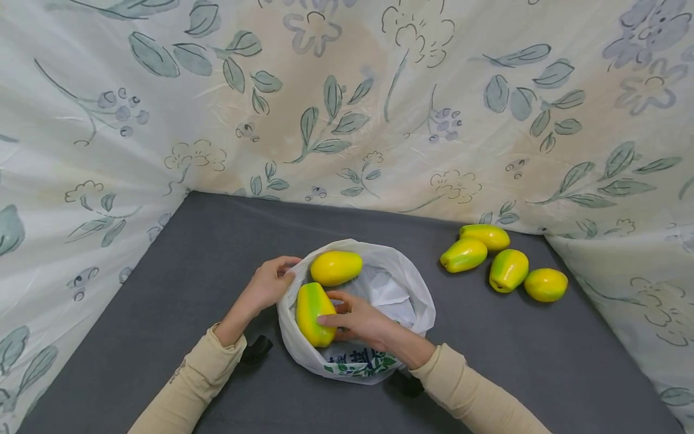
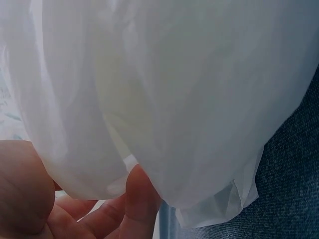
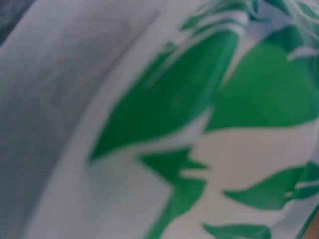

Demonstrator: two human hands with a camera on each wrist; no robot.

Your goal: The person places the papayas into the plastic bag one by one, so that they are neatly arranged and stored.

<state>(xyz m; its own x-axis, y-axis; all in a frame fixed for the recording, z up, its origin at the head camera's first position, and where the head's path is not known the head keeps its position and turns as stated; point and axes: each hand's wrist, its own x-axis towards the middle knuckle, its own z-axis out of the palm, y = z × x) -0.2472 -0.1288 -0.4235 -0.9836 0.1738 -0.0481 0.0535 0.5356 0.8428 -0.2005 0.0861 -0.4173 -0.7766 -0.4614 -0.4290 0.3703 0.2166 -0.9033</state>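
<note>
Gripping plump yellow-green papaya-shaped fruit (image 1: 309, 313) inside round-mouthed white plastic bag (image 1: 425, 301): right hand (image 1: 363, 322), grip part-spread, thumb and fingers about fruit's side. Left hand (image 1: 270, 284): grip pinching bag's left rim. Bag's mouth wide, room inside toward its right rim; dark-grey surface (image 1: 228, 241) extends left of bag. Held fruit near bag's left wall, long axis near-to-far, narrower end far. Smooth yellow oval fruit (image 1: 336, 268) just beyond, lying crosswise.

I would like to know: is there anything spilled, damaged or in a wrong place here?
Nothing stands out. The bag is open with two fruits inside, one in the right hand. Four more fruits lie on the table, none visibly damaged, and nothing looks spilled.
</note>
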